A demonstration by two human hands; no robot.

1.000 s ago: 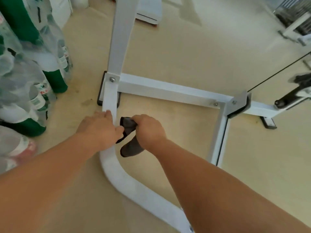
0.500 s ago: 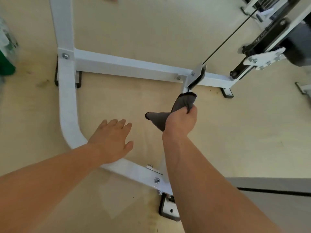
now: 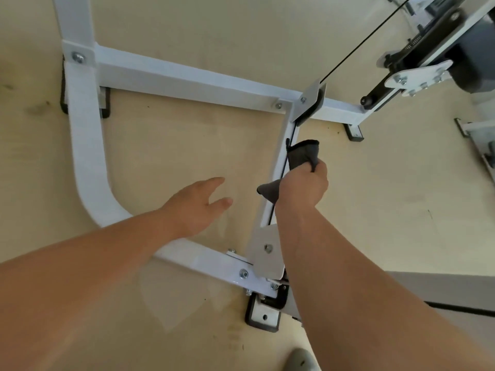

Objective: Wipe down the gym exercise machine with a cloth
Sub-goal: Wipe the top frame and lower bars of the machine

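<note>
The white steel base frame (image 3: pixel 171 79) of the gym machine lies on the floor, with a curved left bar, a far crossbar and a right bar. My right hand (image 3: pixel 304 187) is shut on a dark grey cloth (image 3: pixel 304 153), pressing it onto the right bar (image 3: pixel 281 156) just below the pulley bracket (image 3: pixel 310 99). A black cable runs along that bar under the cloth. My left hand (image 3: pixel 198 207) hovers open, fingers spread, over the floor inside the frame, touching nothing.
A black cable (image 3: pixel 356 49) runs from the pulley bracket up to the right. A black lever arm with a white plate (image 3: pixel 409 76) stands at the upper right. Black rubber feet (image 3: pixel 263 315) sit under the frame corners. A shoe tip (image 3: pixel 302 360) shows at the bottom edge.
My right hand carried the cloth from the curved left bar across to the right bar. My left hand let go of the left bar and now hangs open. The view shifted right.
</note>
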